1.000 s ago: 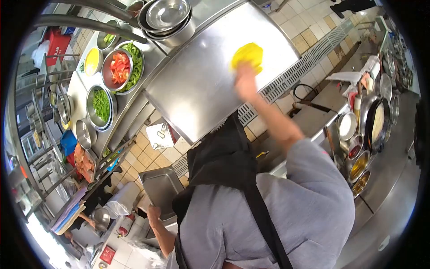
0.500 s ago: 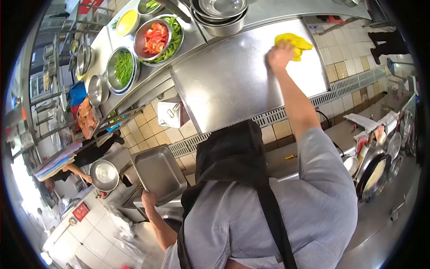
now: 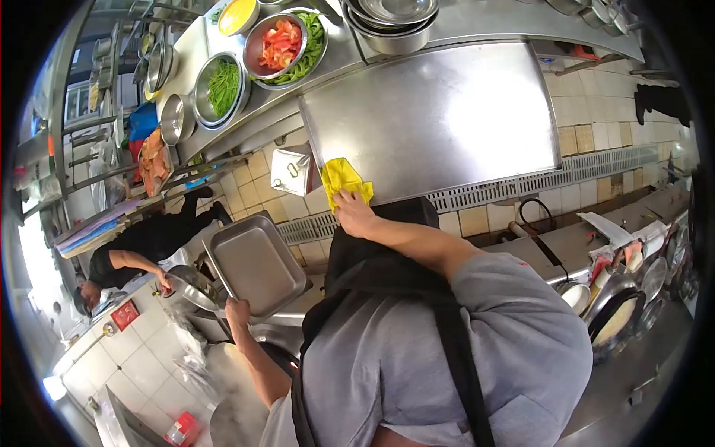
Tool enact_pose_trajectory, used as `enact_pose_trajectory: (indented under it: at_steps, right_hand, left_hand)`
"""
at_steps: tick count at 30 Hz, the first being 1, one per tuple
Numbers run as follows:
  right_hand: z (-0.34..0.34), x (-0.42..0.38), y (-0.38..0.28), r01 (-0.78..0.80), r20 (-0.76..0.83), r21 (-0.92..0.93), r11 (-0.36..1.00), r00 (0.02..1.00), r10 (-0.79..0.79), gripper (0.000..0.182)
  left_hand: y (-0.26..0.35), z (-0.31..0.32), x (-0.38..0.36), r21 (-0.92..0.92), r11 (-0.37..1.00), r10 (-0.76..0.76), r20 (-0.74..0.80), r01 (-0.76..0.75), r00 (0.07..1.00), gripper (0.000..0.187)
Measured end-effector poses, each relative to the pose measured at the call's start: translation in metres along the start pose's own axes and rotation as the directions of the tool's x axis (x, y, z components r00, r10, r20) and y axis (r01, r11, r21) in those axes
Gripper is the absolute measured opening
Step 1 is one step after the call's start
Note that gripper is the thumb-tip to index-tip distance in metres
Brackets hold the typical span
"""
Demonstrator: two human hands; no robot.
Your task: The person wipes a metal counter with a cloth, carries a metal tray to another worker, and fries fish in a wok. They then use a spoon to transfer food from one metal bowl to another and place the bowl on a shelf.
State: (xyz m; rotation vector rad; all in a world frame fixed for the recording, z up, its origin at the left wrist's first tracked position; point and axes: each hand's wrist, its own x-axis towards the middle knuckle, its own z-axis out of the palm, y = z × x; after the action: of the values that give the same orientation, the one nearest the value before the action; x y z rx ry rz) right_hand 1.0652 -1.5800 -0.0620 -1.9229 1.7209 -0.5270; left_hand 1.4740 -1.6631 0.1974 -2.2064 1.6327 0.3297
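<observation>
My right hand [image 3: 354, 214] is closed on a yellow cloth [image 3: 342, 179] and presses it on the near left corner of a bare steel tabletop [image 3: 439, 112]. My left hand [image 3: 237, 310] grips the edge of an empty rectangular steel tray [image 3: 257, 262], held tilted over the counter on my left. My grey shirt and black apron fill the lower middle of the view.
Steel bowls of red and green peppers [image 3: 284, 41], green beans [image 3: 223, 86] and something yellow [image 3: 238, 13] line the counter beyond the table, beside stacked empty bowls [image 3: 391, 18]. A person in black [image 3: 141, 246] bends at the left. Pans [image 3: 618, 316] sit at right. A floor grate [image 3: 536, 179] runs alongside.
My right hand has swept the yellow cloth from the table's far right corner across to its near left corner. My left hand keeps hold of the steel tray.
</observation>
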Motion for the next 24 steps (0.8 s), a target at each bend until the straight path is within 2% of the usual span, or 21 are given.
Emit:
enact_pose_trajectory:
  at_steps: [2,3,4,5,6,7,8,9,10,12,13,14,16,17,18,19,22,23,24]
  right_hand:
    - [0.000,-0.005,0.020,0.087,-0.019,0.053,0.995,0.996,-0.087,0.021]
    - [-0.011,-0.004,0.025,0.075,0.049,0.028,0.997,0.996,-0.077,0.020]
    - [-0.027,-0.008,0.038,0.107,0.050,0.060,0.992,0.993,-0.110,0.020]
    - [-0.042,-0.021,0.056,0.130,-0.001,0.046,0.990,0.992,-0.130,0.020]
    - [-0.054,-0.042,0.086,0.176,-0.065,0.032,0.984,0.983,-0.174,0.019]
    - [-0.077,-0.072,0.123,0.199,-0.113,0.114,0.973,0.976,-0.187,0.018]
    - [-0.103,-0.111,0.161,0.148,-0.124,0.163,0.975,0.984,-0.129,0.018]
    - [-0.118,-0.156,0.208,0.178,-0.245,0.077,0.981,0.957,-0.155,0.020]
    - [-0.144,-0.196,0.242,0.033,-0.244,0.044,0.998,0.969,-0.021,0.030]
    - [-0.213,-0.268,0.284,-0.253,-0.252,-0.262,0.931,0.950,0.187,0.039]
    - [-0.225,-0.302,0.310,-0.479,-0.339,-0.328,0.814,0.864,0.372,0.040]
    - [-0.229,-0.318,0.328,-0.672,-0.438,-0.360,0.647,0.734,0.518,0.041]
    - [-0.224,-0.301,0.340,-0.744,-0.531,-0.268,0.611,0.644,0.551,0.042]
    - [-0.220,-0.285,0.348,-0.774,-0.573,-0.219,0.595,0.595,0.563,0.043]
    - [-0.208,-0.255,0.356,-0.790,-0.638,-0.254,0.558,0.571,0.517,0.045]
    - [-0.199,-0.209,0.351,-0.862,-0.692,-0.165,0.479,0.447,0.567,0.053]
    - [-0.179,-0.067,0.338,-0.773,-0.776,-0.143,0.618,0.475,0.415,0.046]
    - [-0.173,-0.026,0.321,-0.695,-0.765,-0.156,0.702,0.534,0.359,0.045]
    - [-0.168,0.011,0.300,-0.624,-0.631,-0.138,0.769,0.653,0.418,0.046]
  left_hand:
    - [-0.003,0.015,0.010,-0.049,0.999,0.020,0.022,-0.019,1.000,0.043]
    - [-0.006,0.018,0.016,-0.056,0.998,0.022,0.037,-0.020,0.999,0.043]
    - [-0.006,0.021,0.025,-0.066,0.997,0.030,0.045,-0.027,0.999,0.043]
    - [-0.011,0.030,0.032,-0.047,0.994,0.096,-0.058,-0.099,0.994,0.035]
    - [-0.010,0.027,0.031,-0.034,0.995,0.089,-0.062,-0.092,0.994,0.035]
    - [-0.001,0.021,0.027,-0.023,0.996,0.088,-0.061,-0.090,0.994,0.035]
    - [0.008,0.023,0.027,-0.019,0.996,0.089,-0.059,-0.091,0.994,0.035]
    - [0.001,0.027,0.035,-0.076,0.994,0.073,-0.026,-0.075,0.997,0.039]
    - [0.005,0.026,0.035,-0.013,0.997,0.081,-0.004,-0.081,0.997,0.041]
    - [0.030,0.014,0.031,0.099,0.990,0.103,0.027,-0.105,0.994,0.044]
    - [0.024,0.019,0.046,0.089,0.993,0.073,0.067,-0.079,0.995,0.045]
    - [0.026,0.021,0.052,0.058,0.995,0.072,0.082,-0.077,0.994,0.045]
    - [0.028,0.024,0.061,0.002,0.998,0.067,0.109,-0.068,0.992,0.045]
    - [0.035,0.024,0.065,0.059,0.991,0.111,0.106,-0.118,0.988,0.042]
    - [0.038,0.027,0.068,0.049,0.990,0.130,0.085,-0.134,0.988,0.040]
    - [0.039,0.030,0.072,0.043,0.988,0.146,0.059,-0.149,0.988,0.039]
    - [0.048,0.021,0.070,-0.014,0.993,0.118,0.029,-0.118,0.993,0.036]
    - [0.050,0.015,0.067,-0.038,0.995,0.099,0.029,-0.098,0.995,0.035]
    - [0.050,0.009,0.064,-0.075,0.993,0.093,0.011,-0.092,0.996,0.035]
